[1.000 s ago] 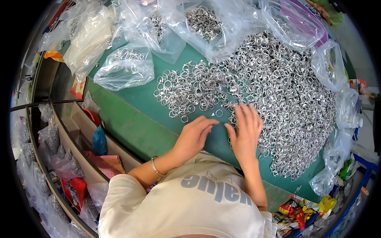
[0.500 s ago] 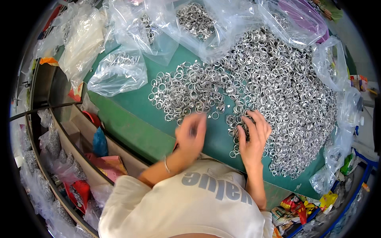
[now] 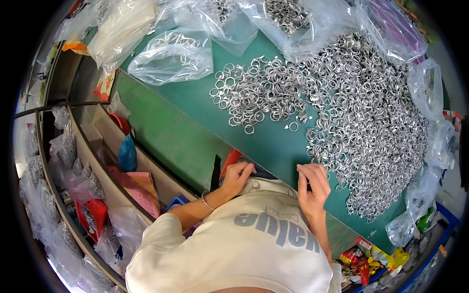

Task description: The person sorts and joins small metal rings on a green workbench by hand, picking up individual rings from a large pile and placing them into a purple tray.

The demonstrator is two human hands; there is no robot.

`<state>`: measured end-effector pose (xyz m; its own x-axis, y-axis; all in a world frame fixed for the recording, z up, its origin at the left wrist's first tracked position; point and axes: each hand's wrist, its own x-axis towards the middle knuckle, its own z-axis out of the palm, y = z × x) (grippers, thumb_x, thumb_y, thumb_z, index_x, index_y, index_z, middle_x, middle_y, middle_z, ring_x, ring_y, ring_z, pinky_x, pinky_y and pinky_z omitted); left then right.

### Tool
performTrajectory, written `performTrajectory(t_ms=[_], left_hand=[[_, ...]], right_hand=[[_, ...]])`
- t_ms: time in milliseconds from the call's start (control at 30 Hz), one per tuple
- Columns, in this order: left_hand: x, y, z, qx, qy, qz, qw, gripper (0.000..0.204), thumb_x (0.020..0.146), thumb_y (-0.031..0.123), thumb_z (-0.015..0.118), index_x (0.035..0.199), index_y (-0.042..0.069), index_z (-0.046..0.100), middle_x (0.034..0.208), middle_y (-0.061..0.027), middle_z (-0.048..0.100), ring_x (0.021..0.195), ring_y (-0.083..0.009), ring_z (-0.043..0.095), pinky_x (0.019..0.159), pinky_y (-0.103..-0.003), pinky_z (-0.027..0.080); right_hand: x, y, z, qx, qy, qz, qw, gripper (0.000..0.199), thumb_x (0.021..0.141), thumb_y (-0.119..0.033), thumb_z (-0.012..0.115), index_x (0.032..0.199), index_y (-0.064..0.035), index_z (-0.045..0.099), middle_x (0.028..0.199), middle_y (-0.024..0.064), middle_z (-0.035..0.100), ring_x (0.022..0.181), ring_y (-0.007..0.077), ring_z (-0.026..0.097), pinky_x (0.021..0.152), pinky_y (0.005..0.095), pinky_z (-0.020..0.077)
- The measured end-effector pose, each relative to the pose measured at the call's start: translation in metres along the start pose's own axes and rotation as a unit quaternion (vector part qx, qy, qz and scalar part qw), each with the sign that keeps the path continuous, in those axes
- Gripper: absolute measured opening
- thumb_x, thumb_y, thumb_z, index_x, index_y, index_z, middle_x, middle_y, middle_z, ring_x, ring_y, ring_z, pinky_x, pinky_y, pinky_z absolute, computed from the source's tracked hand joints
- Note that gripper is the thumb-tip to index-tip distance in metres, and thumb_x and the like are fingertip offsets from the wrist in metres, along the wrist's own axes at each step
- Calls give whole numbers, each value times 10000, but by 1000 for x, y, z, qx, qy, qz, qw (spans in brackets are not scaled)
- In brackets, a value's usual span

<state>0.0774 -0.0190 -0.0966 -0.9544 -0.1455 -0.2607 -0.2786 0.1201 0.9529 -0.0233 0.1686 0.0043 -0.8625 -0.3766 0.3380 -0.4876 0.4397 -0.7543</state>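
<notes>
Silver rings [image 3: 373,122] lie heaped toward the right edge of the bench [image 3: 271,146], handling seemingly paused as left hand [image 3: 236,179] and right hand [image 3: 314,185] have drawn nearer its front edge, fingers [image 3: 317,172] narrow, any hold unclear.

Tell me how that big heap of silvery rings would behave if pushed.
The big heap of silvery rings would probably spread rather than slide as one block, since its pieces overlap loosely. Each piece is likely stiff, as its shiny band looks metallic.
</notes>
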Motion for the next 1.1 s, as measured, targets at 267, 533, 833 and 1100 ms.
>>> performTrajectory(t_ms=[267,533,833,1100], left_hand=[[-5,25,-30,116,-245,58,961,120,836,117,659,907,23,639,834,-135,664,712,-282,640,628,-328,488],[24,99,-28,-38,-141,17,989,97,868,8,589,958,-23,609,766,-78,646,685,-107,613,629,-253,487],[52,135,9,-187,-67,-45,979,141,865,1,608,1001,-36,616,867,-82,691,795,-99,639,693,-221,495],[59,140,13,-177,-17,29,984,100,865,-12,603,965,-8,600,802,-37,678,656,-42,568,545,-186,420]], right_hand=[[3,5,-5,-143,60,41,987,251,750,48,650,996,-3,642,938,135,590,856,289,523,778,374,415],[54,21,7,-285,0,39,958,300,738,-136,736,998,-36,625,994,88,570,953,280,505,841,383,341],[38,6,-10,616,31,356,702,317,966,-116,466,1251,21,490,1181,164,565,949,181,583,767,293,480],[35,-5,-6,591,-20,349,727,319,948,-58,474,1255,24,497,1260,166,539,1037,188,566,847,302,460]])
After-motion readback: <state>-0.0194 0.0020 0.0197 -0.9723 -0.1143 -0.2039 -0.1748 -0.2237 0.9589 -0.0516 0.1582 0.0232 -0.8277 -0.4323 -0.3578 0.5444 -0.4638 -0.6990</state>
